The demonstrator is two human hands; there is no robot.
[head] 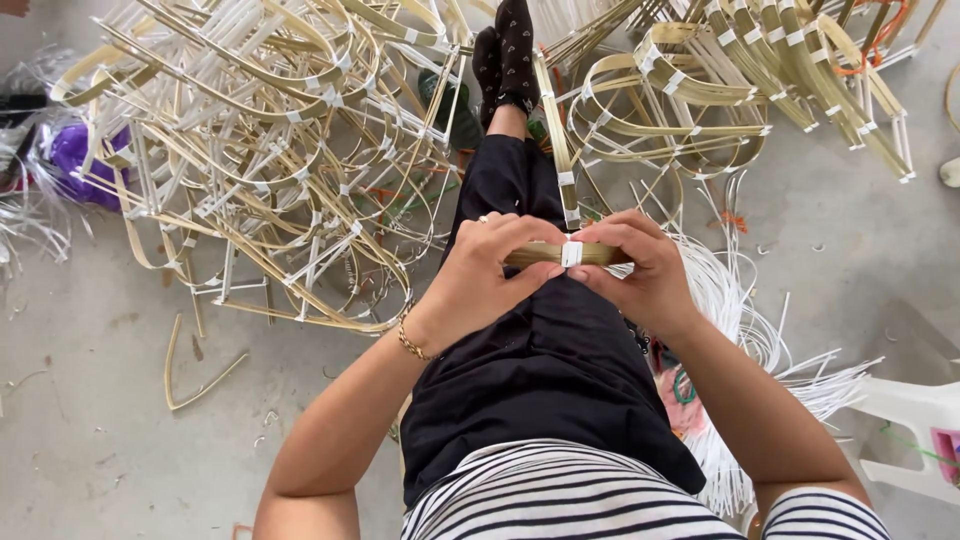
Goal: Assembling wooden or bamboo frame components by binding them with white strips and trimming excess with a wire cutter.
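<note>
Both my hands meet above my lap over black trousers. My left hand [485, 270] pinches one end of a bundle of flat bamboo strips [545, 255]. My right hand [645, 265] grips the other end. A narrow white plastic band [571, 253] wraps the bundle between my thumbs. A long bamboo strip with white bindings [556, 150] rises from my hands toward my feet. A gold bracelet sits on my left wrist.
A big tangle of curved bamboo frames tied with white bands [270, 170] lies left on the concrete floor. More frames [720, 90] pile at upper right. Loose white plastic strips [740, 330] spread to my right. A white plastic chair [915, 420] stands at the right edge. A purple bag [75, 155] is far left.
</note>
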